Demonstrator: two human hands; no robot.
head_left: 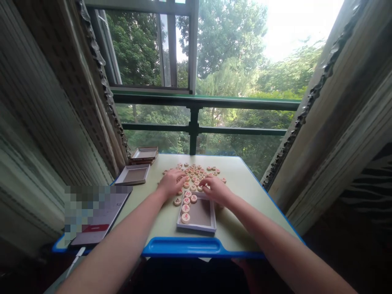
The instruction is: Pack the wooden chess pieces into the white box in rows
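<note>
Chess pieces (pixel 197 172): lie in a loose heap on the table (pixel 245 212), just beyond and between both sets of fingertips, with five more in a shallow box (pixel 196 228) between the forearms, nearer than the grip, along its left side.

Step in hand, as judged: sorting pieces from heap to box, seemingly at an early stage. Calls next, probably, for a light pinch on one disc by its rim, a short draw back and a level release inside the box.

Left hand (pixel 170 182): curls low over the heap's near-left edge, fingers bent; cannot tell if holding a piece. Right hand (pixel 217 189): hangs at the box's far right corner, thumb and fingers bent to a narrow gap beside one piece; cannot tell if pinching it.

Counted: five pieces boxed, one loose piece (pixel 177 201) just outside the left wall, nearer than the left fingers; heap too crowded and covered for a sure number.

Farther left of the left hand: one shallow tray (pixel 132 174), one stack of trays (pixel 144 154) beyond, layers unclear, and one tablet (pixel 94 230) nearer, partly blurred. Well beyond both hands: one green railing (pixel 245 103).
</note>
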